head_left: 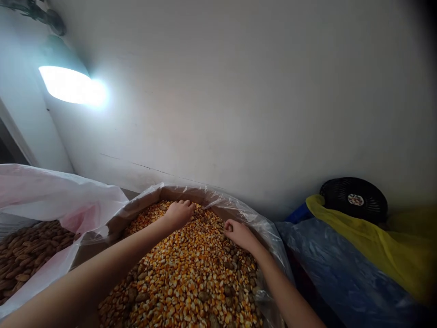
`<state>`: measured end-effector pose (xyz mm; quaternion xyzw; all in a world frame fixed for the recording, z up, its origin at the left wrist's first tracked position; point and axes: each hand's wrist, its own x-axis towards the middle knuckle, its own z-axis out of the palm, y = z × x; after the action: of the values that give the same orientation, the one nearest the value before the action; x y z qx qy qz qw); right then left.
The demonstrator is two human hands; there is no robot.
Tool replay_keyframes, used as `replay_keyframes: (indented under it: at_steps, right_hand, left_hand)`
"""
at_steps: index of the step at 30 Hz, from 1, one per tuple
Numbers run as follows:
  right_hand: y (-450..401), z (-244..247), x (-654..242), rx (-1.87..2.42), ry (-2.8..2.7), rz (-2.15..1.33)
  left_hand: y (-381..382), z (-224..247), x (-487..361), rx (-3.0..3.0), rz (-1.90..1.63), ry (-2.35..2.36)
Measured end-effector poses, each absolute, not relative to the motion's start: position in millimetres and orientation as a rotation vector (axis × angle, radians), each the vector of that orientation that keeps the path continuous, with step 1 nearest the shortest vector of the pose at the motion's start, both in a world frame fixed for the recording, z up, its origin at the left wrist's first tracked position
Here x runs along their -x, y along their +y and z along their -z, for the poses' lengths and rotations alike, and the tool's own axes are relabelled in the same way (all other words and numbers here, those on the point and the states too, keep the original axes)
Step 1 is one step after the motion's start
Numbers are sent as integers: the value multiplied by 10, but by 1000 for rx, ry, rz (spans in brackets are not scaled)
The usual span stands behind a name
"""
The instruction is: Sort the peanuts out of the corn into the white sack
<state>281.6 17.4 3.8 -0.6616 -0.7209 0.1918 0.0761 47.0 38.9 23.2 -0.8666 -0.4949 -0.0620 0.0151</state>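
A box (174, 191) lined with clear plastic (235, 205) is heaped with yellow-orange corn kernels (191, 264). Brown, rough lumps (235, 264), possibly unshelled peanuts, are mixed in, mostly along the right side and near the front. My left hand (180, 214) is over the far part of the corn, back of the hand up and fingers curled down; its fingertips are hidden. Near the right wall of the box is my right hand (238, 233), with thumb and forefinger curled together in a pinch. Whatever sits between them is too small to name.
Left of the box, almonds (30, 250) lie in a bag of white and pinkish plastic (61, 191). A lit lamp (68, 84) hangs at upper left before a pale wall (246, 100). Blue plastic (337, 259), yellow mesh (372, 237) and a black round fan-like object (355, 199) stand at right.
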Motion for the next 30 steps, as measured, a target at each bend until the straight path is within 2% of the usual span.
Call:
replay_keyframes:
  at_steps: [3,6,14,18,21,25,27,30]
  right_hand:
    - [173,-35,-2818,2014,-2288,-698]
    - [173,-29,-2797,2109,-2365,-756]
    - [133,-30,-2748,2124,-2388,-601]
    - [111,-53,-2754,2087,-2368,-570]
    - [108,-53,-2739,2054,-2368,-562]
    - [119,-37,-2716,2022,-2381,-563]
    - [131,-29,-2713,2017,-2385,-558]
    - [151,-27,-2708,2015,-2396,-544]
  left_hand:
    - [504,31,-406,2709,218,-1467]
    - [474,177,-309,2722,425,-1508]
    - [384,225,-115,2905,1064,-1863]
    - [374,196,-91,2703,1489,-2201]
    - [392,185,-80,2497,1949,-2378]
    - [456,187,-11,2301,2473,-2405]
    - [471,169,50,2297,2388,-2373]
    - [428,110,138,2571,1700,-2176]
